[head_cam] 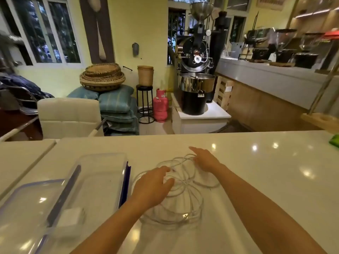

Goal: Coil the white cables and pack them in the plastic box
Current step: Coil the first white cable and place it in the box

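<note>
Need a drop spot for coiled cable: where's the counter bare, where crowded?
Free: counter right of the right hand, up to the green item; also the far strip beyond both hands. Crowded: plastic box and lid at left, loose white cables centre, partly under the left hand.

Green object (334,141) partly beyond right edge

Cables (183,184): white, plain. Counter (256,171): glossy cream-white. Plastic box (102,173): clear, with dark blue clips. Lid (22,198): clear, blue rim. Small block (68,219): white. Gas cylinder (160,105): pink. Cushions (117,101): teal, faint pale stripes. Baskets (102,77): tan weave, dark banded edging. Roaster (196,57): black and steel. Chair (69,114): white, quilted squares. Wall (146,33): pale yellow-green.
</note>
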Available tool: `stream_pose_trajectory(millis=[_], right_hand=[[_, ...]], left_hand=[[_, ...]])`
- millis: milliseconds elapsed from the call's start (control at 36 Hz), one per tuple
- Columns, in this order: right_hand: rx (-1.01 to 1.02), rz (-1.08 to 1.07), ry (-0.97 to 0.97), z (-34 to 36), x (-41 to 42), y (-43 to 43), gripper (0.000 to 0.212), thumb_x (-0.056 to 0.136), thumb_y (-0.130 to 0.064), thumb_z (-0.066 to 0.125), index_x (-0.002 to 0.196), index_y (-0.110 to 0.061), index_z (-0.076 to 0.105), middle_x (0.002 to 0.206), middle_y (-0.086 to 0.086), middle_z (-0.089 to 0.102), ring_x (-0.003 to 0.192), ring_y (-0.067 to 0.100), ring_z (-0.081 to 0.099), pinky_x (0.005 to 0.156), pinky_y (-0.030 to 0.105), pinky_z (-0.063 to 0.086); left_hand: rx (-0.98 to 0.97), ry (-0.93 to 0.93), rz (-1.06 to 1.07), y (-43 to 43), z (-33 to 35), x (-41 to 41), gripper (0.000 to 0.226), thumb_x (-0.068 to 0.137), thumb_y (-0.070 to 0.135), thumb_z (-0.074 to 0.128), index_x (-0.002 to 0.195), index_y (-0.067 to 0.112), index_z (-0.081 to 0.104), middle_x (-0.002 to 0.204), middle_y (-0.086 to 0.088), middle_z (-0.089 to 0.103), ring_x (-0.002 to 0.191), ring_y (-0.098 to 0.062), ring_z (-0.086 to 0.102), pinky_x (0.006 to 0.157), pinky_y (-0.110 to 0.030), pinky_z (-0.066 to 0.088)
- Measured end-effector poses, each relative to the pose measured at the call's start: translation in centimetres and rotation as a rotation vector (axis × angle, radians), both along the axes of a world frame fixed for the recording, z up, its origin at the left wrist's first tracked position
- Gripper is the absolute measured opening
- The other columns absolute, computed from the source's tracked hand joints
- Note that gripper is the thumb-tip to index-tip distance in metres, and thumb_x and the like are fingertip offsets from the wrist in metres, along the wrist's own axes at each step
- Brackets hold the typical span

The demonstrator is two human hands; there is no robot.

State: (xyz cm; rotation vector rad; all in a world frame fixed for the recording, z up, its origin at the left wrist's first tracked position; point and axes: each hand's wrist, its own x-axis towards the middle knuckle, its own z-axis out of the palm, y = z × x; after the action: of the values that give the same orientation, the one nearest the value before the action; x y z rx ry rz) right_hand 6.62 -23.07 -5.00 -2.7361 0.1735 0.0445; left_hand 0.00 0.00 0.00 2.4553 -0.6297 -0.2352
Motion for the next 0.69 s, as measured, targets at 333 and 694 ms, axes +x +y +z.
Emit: stream_pose_trajectory(millis=[333, 694], right_hand=[[-0.052, -0.059, -0.144, 2.4, 0.4, -0.3, 0.026, 0.091, -0.017, 0.05, 0.105, -0.004, 0.066, 0.11, 0.02, 0.06, 0.103, 0.033, 0.054, 0.085, 0.039, 0.045], [0.12, -0.007, -0.434, 15.8, -4.4, 0.6, 0.022, 0.088, -0.015, 0.054, 0.095, 0.001, 0.067, 0.081, 0.014, 0.065, 0.066, 0.016, 0.054, 0.071, 0.03, 0.05]], left_hand=[[-0.205, 0.124, 0.054, -0.2, 0.7, 1.9, 0.025, 0.089, 0.026, 0.048, 0.106, 0.015, 0.062, 0.103, -0.005, 0.064, 0.091, -0.021, 0.061, 0.078, -0.032, 0.048], [-0.655, 0.351, -0.127, -3.2, 8.0, 2.4, 0.023, 0.092, 0.021, 0.045, 0.087, 0.015, 0.066, 0.084, -0.001, 0.069, 0.075, -0.011, 0.066, 0.069, -0.024, 0.052]])
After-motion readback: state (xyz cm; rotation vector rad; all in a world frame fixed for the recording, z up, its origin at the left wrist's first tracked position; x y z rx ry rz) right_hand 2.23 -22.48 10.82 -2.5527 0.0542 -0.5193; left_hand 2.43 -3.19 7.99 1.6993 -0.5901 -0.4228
